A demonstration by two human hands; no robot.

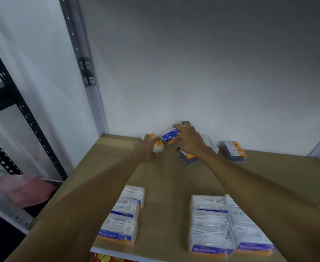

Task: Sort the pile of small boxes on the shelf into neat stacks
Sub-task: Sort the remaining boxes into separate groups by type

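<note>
Both hands reach to the rear of the shelf (166,178). The left hand (146,149) curls round an orange-ended box (158,147); the right hand (190,139) grips a tilted blue-labelled box (169,136). A loose box (234,151) lies near, to the right. Neat stacks (210,224) stand at the front.

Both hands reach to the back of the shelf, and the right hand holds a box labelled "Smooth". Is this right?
No: the head view shows "Round" on that box, not "Smooth". The right hand holds it, and the left hand reaches to the back of the shelf.
</note>
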